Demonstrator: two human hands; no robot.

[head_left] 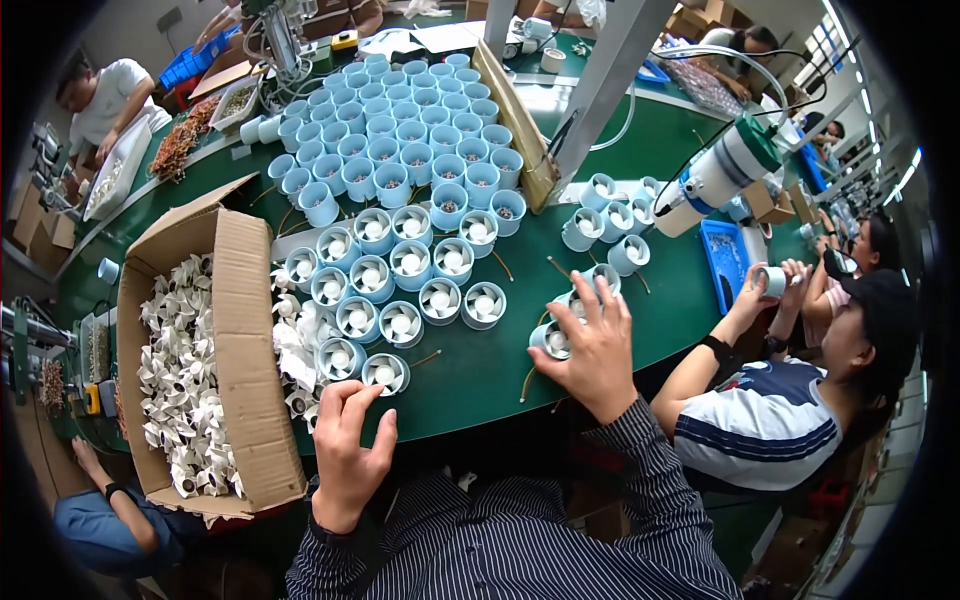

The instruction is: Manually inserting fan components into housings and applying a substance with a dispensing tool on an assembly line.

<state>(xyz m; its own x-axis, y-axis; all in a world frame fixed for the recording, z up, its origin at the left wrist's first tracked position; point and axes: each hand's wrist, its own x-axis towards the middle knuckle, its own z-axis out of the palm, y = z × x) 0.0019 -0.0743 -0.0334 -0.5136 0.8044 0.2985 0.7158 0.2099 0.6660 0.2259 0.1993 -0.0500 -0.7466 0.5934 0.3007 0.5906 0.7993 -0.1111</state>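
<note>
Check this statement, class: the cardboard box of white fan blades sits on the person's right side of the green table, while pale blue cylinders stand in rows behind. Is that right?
One detail is wrong. The head view shows the cardboard box of white fan blades on the person's left side of the green table, not the right. The pale blue cylinders do stand in rows behind.

A long green surface point(640, 150) runs through a busy workshop, curving away toward the far end. Two pale metal posts point(600, 80) rise from its middle, tilted by the lens. Bright daylight comes through windows point(838, 40) at the upper right, beside a light wall. Blue plastic crates point(195, 62) stand at the far left, and brown cardboard boxes point(40, 235) are stacked low at the left edge. Other people sit along both sides.
</note>
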